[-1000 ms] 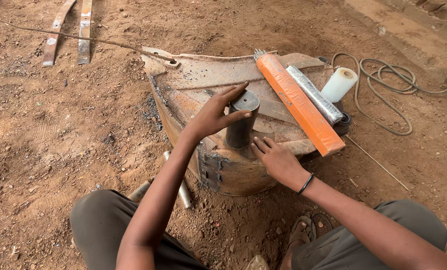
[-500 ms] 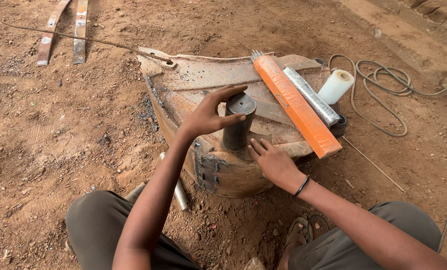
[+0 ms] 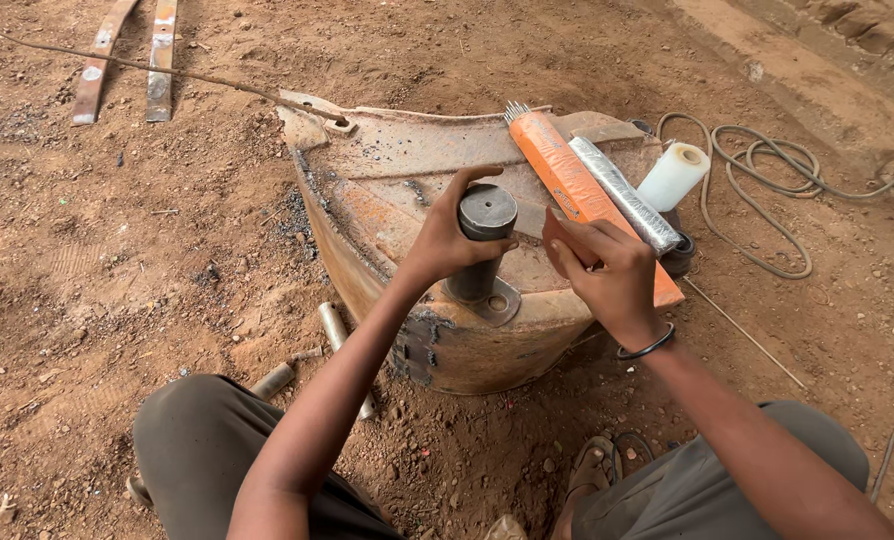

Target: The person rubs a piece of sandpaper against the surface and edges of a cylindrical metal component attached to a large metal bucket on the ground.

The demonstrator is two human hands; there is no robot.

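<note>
My left hand [image 3: 445, 238] grips a dark steel cylinder [image 3: 485, 226], a thick pin that stands upright on a rusty curved steel part [image 3: 387, 170] lying on the dirt. A small plate with a hole [image 3: 497, 303] sits at the pin's foot. My right hand [image 3: 605, 268] is raised just right of the pin with its fingers together, over the near end of an orange packet of welding rods [image 3: 565, 180]. It holds nothing that I can see.
Beside the orange packet lie a silver wrapped packet [image 3: 627, 196] and a white roll [image 3: 673, 176]. A cable [image 3: 767, 170] coils on the ground at right. Two metal strips [image 3: 127, 60] lie far left. Short steel rods [image 3: 333, 326] rest by my knee.
My right hand has lifted off the steel part's front edge and moved up beside the pin. My left hand has closed more firmly around the pin's top.
</note>
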